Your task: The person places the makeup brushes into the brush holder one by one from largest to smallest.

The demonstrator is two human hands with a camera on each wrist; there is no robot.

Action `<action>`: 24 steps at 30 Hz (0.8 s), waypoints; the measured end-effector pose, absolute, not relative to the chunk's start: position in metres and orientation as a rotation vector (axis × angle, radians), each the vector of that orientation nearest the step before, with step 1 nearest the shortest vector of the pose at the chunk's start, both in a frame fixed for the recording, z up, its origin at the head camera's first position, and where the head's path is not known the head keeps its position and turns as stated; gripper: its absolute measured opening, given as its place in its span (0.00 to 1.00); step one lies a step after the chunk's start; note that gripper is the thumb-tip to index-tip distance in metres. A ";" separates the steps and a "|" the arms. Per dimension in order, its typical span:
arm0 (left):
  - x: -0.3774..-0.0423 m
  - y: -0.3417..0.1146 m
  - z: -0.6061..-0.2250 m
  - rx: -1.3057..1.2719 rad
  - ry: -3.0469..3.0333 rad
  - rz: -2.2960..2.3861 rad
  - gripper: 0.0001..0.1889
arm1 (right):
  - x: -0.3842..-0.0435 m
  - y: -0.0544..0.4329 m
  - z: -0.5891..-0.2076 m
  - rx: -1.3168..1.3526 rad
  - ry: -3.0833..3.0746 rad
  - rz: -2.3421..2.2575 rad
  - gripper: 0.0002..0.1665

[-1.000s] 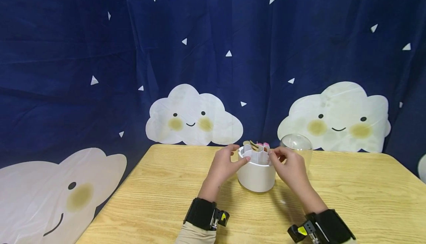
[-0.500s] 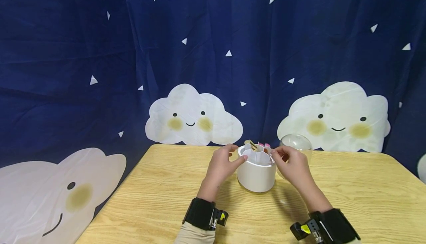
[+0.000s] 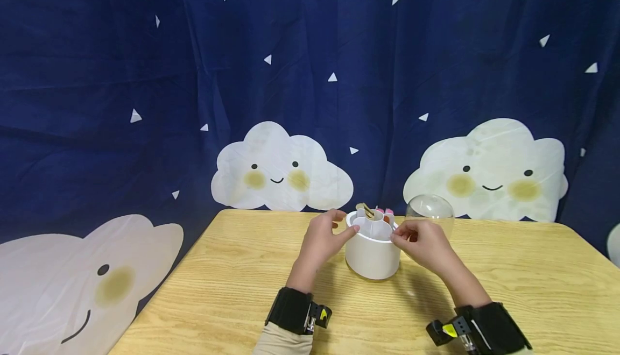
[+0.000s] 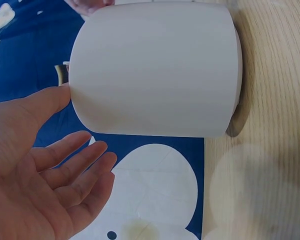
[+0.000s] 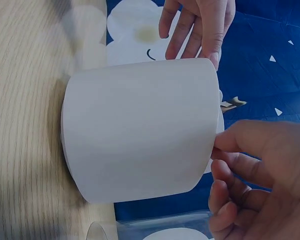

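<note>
A white round container (image 3: 373,258) stands upright on the table. Inside its rim sits a white divided insert (image 3: 374,228), with gold and pink pieces (image 3: 386,211) sticking up at the back. My left hand (image 3: 323,241) is at the container's left; its thumb touches the rim while the other fingers stay apart from the wall. At the right front of the rim, my right hand (image 3: 428,245) pinches the edge between thumb and index finger. The right wrist view shows the other fingers of that right hand (image 5: 260,175) curled. Most of the insert is hidden in both wrist views.
A clear dome cover (image 3: 430,204) stands just behind my right hand, close to the container. The wooden table (image 3: 232,290) ends at a dark blue curtain (image 3: 310,75) with white clouds. Black straps with small cameras are on both wrists.
The divided insert has gone down and now sits lower in the container. My right hand moved off to the right, then back toward the front of the rim. My left hand barely moved.
</note>
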State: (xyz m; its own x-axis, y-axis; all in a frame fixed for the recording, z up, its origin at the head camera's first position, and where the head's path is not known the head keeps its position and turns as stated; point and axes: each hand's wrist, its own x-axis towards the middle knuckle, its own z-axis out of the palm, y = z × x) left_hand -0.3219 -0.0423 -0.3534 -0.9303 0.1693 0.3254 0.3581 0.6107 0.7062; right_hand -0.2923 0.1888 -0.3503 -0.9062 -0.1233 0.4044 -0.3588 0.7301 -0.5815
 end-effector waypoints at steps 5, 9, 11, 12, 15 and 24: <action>-0.322 -0.042 -0.354 -0.431 -2.618 -1.215 0.25 | -0.291 0.186 -0.348 0.381 -2.579 0.949 0.04; -0.321 -0.043 -0.354 -0.436 -2.618 -1.214 0.25 | -0.291 0.183 -0.349 0.395 -2.530 0.945 0.03; -0.321 -0.043 -0.353 -0.438 -2.619 -1.219 0.25 | -0.292 0.181 -0.350 0.411 -2.497 0.949 0.03; -0.321 -0.042 -0.353 -0.438 -2.618 -1.222 0.25 | -0.292 0.179 -0.351 0.419 -2.484 0.944 0.02; -0.321 -0.042 -0.353 -0.432 -2.619 -1.235 0.25 | -0.293 0.175 -0.353 0.441 -2.459 0.913 0.02; -0.321 -0.043 -0.352 -0.435 -2.613 -1.216 0.24 | -0.292 0.172 -0.353 0.426 -2.459 0.856 0.03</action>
State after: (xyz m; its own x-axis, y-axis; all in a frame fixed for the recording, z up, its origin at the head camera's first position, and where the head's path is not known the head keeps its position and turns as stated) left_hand -0.3208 -0.0428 -0.3525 -0.9304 0.1702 0.3247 0.3580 0.6123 0.7049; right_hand -0.2920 0.1720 -0.3532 -0.8272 -0.1261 0.5475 -0.4387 0.7538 -0.4892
